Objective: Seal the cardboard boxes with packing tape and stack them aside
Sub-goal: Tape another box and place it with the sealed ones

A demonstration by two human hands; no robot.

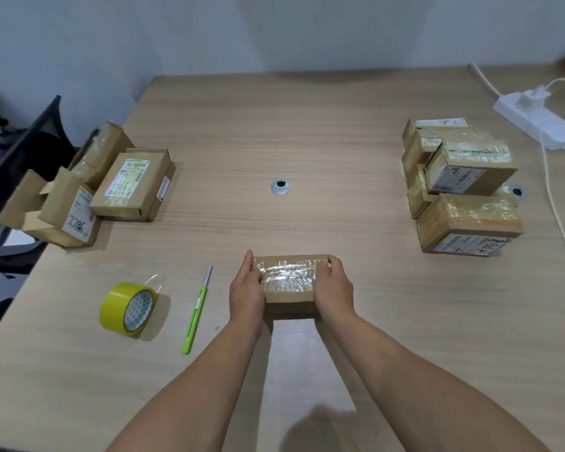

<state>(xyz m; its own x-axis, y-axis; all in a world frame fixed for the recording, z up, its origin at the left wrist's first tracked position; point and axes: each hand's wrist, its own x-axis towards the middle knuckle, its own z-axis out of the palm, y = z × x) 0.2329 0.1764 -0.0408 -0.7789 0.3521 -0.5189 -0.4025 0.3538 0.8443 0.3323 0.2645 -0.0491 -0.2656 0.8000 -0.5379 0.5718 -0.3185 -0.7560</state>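
A small cardboard box [289, 282] with clear tape across its top sits on the table in front of me. My left hand [247, 291] grips its left end and my right hand [335, 291] grips its right end, thumbs on the taped top. A yellow tape roll [129, 309] stands on edge to the left, with a loose tape end sticking up. A green utility knife [196, 311] lies between the roll and the box. Several taped boxes [463, 187] are stacked at the right. Other boxes [131, 185], some with open flaps, lie at the left.
The wooden table [281, 132] has a round cable grommet [281, 186] at its middle. A white power strip [538, 122] with a cable lies at the back right. A black chair [23, 145] stands off the table's left edge.
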